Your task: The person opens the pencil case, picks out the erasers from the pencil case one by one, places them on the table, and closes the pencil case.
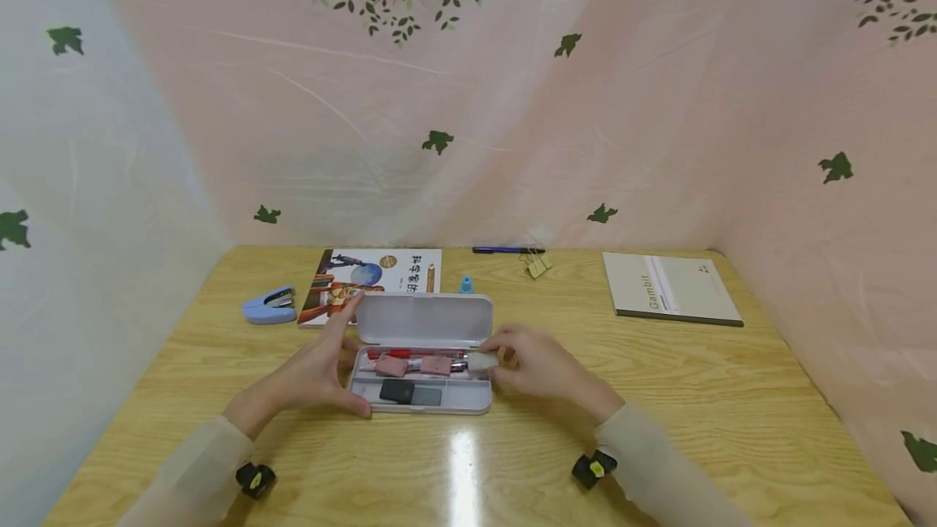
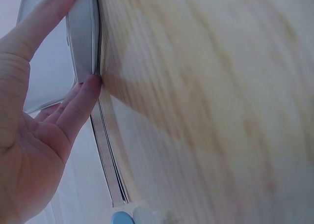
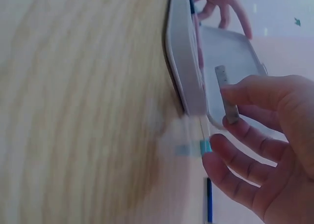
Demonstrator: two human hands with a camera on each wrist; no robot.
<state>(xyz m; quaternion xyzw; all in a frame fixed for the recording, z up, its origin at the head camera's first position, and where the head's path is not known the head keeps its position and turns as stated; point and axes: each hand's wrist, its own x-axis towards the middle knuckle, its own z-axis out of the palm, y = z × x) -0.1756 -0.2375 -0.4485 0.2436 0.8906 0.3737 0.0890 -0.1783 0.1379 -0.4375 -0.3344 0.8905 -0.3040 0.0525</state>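
A white pencil case (image 1: 454,408) stands with its lid (image 1: 424,318) raised. My left hand (image 1: 315,368) holds its left end, the thumb at the front corner and the index finger up along the lid; in the left wrist view its fingers (image 2: 81,103) touch the case's side. Between thumb and fingertips, my right hand (image 1: 538,360) pinches a flat pale-grey block (image 3: 226,94) over the right end of the back compartment. That compartment holds two pink blocks (image 1: 436,365) and red pens (image 1: 398,354). A black block (image 1: 397,391) and a grey one (image 1: 428,396) lie in the front compartment.
Behind the case lie an illustrated book (image 1: 388,267), a small light-blue object (image 1: 466,285), a dark blue pen (image 1: 505,250) and yellowish binder clips (image 1: 538,266). A blue stapler (image 1: 269,307) sits at the left, a beige notebook (image 1: 669,287) at the right.
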